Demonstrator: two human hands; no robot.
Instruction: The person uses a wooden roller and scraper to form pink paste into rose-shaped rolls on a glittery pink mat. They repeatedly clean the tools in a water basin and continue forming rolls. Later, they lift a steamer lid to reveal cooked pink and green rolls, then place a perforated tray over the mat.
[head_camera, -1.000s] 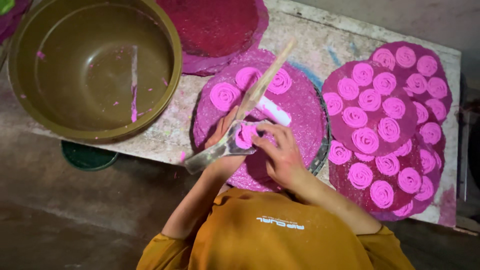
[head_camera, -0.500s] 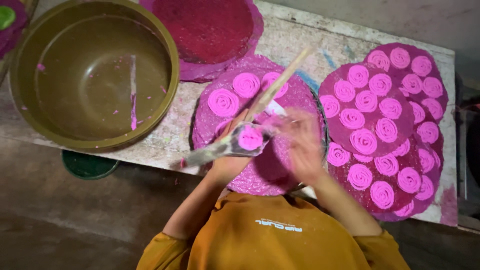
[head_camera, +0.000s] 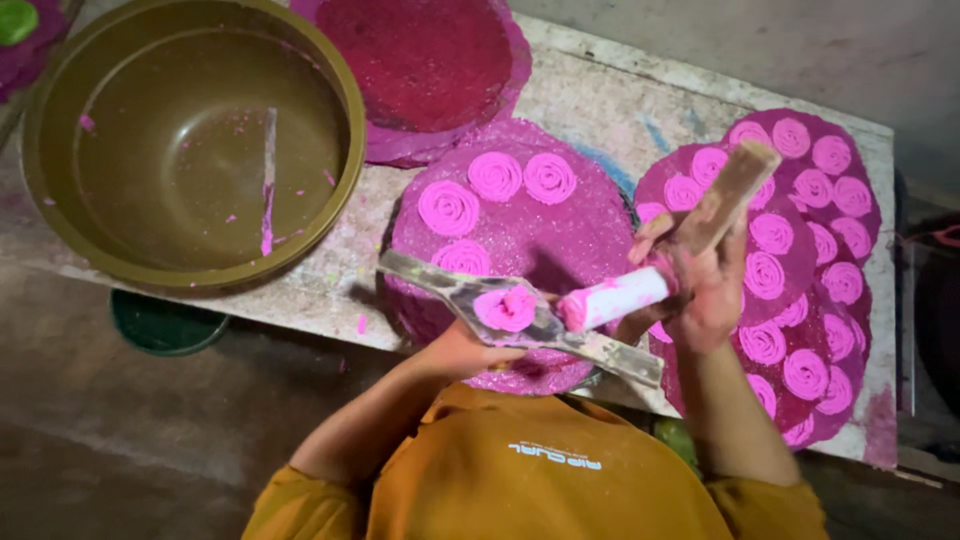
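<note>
Presently mid-shaping, by the look of it. Left hand (head_camera: 455, 352) low at centre, fingers wrapped tight round the underside of a long flat metal blade (head_camera: 600, 350), held roughly level above the near edge of the pale stained stone bench (head_camera: 590, 90). On the blade, left of its middle: one soft pink swirled rosette (head_camera: 503, 308). Just right of that, nearly touching it: pink-coated tip of a wooden stick (head_camera: 620, 297), slanting up and to the right. Right hand (head_camera: 705, 295) clamped round the stick's middle, bare wood end poking out above the fingers.

Judged step: rosette sitting complete on the blade, not yet set down anywhere. Calls for a level blade and a gentle push-off, no squashing of the swirl. Room for it, seemingly, on the bare lower half of the glittery purple round disc (head_camera: 560, 230) directly beneath.

Around, left to right:
- large olive-brown plastic basin (head_camera: 345, 150), near empty, pink flecks and a streak inside.
- round green lid (head_camera: 160, 325) on the floor under the bench edge.
- dark red textured disc (head_camera: 430, 60) at top, part tucked under the purple one.
- overlapping purple discs crowded with pink rosettes (head_camera: 800, 250) at far right.

In the way: four rosettes at the purple disc's upper left, close under the blade; right forearm low over the crowded discs, a smudge risk.
</note>
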